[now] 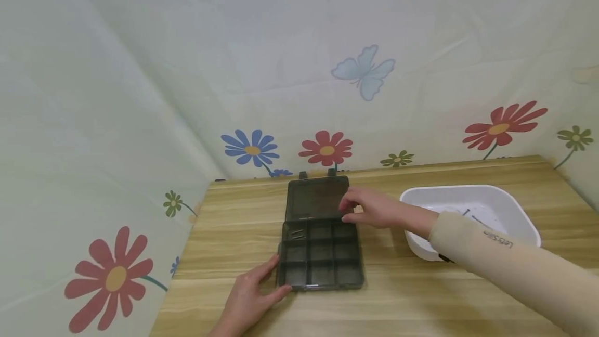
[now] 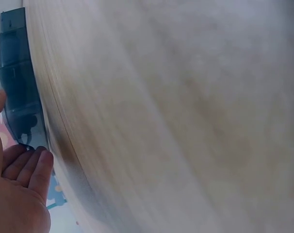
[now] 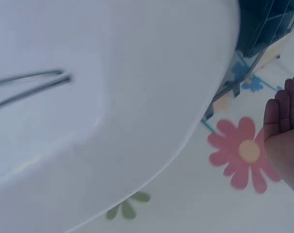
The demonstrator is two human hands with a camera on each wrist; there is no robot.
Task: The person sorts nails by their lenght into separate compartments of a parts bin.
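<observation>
A dark see-through compartment box (image 1: 321, 264) lies on the table with its lid (image 1: 309, 199) folded back toward the wall. Several small thin metal pieces (image 1: 297, 234) lie in its back left compartment. My left hand (image 1: 250, 293) holds the box by the front left corner, thumb at the front edge and fingers along the left side; the left wrist view shows the fingers (image 2: 33, 170) bent at that corner. Over the right edge of the lid hovers my right hand (image 1: 372, 208), thumb and index fingertip apart, with nothing seen between them.
A white tray (image 1: 517, 212) stands on the right of the wooden table (image 1: 398, 300), under my right forearm. Long thin metal pieces (image 3: 35, 87) lie in it. Behind the table hangs a sheet (image 1: 281, 66) printed with flowers and a butterfly.
</observation>
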